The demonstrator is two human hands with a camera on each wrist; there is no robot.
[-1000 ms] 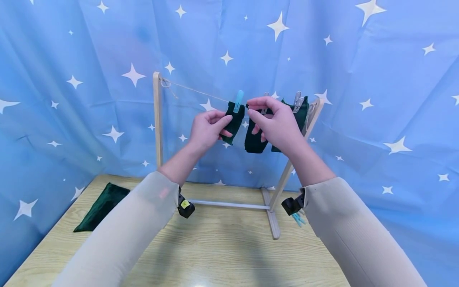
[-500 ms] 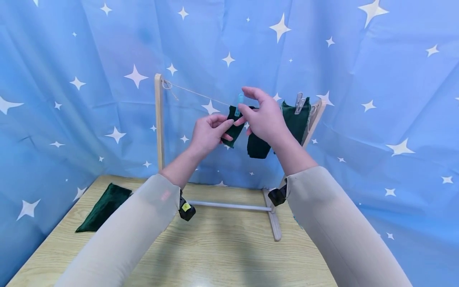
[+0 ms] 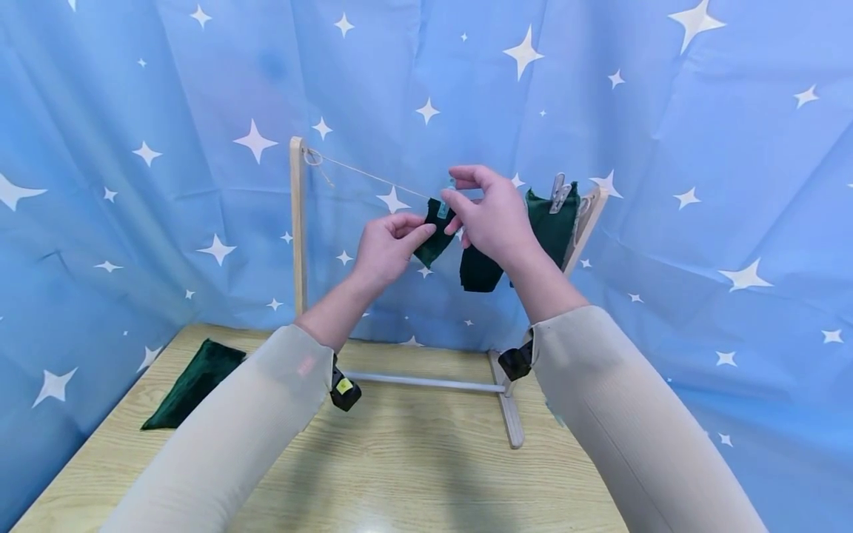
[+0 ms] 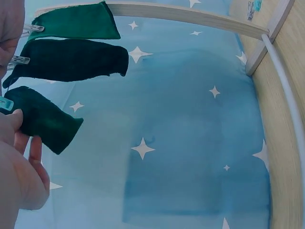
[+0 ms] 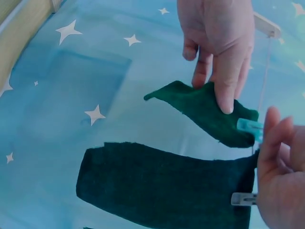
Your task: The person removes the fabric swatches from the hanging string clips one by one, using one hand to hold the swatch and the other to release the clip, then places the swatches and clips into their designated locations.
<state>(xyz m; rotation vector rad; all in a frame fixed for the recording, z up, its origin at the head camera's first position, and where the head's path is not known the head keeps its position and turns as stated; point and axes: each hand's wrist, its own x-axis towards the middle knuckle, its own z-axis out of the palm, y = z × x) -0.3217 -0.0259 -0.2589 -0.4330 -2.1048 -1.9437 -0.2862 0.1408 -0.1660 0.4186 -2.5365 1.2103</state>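
Note:
My left hand (image 3: 389, 248) pinches a small dark green velvety cloth (image 3: 433, 252) between thumb and fingers, near the string (image 3: 363, 172) of a wooden stand. A light blue clothespin (image 5: 247, 126) bites the cloth's upper edge at the string. My right hand (image 3: 496, 218) pinches the clothespin's upper end between thumb and fingers, covering part of it in the head view. Just to the right hangs a second dark green cloth (image 5: 167, 181), held by a grey clothespin (image 5: 243, 199). Beyond it is a third green cloth (image 3: 553, 229) with grey clothespins (image 3: 558, 196).
The stand has a left post (image 3: 298, 222), a slanting right post (image 3: 586, 226) and a low white bar (image 3: 420, 381). Another green cloth (image 3: 193, 385) lies at the table's left. A starry blue curtain (image 3: 373, 74) hangs behind. A pale blue clothespin (image 4: 257, 5) lies near the stand's foot.
My right hand has moved left from the second cloth to the blue clothespin and now pinches its end. My left hand keeps its pinch on the small cloth, whose lower end has swung slightly.

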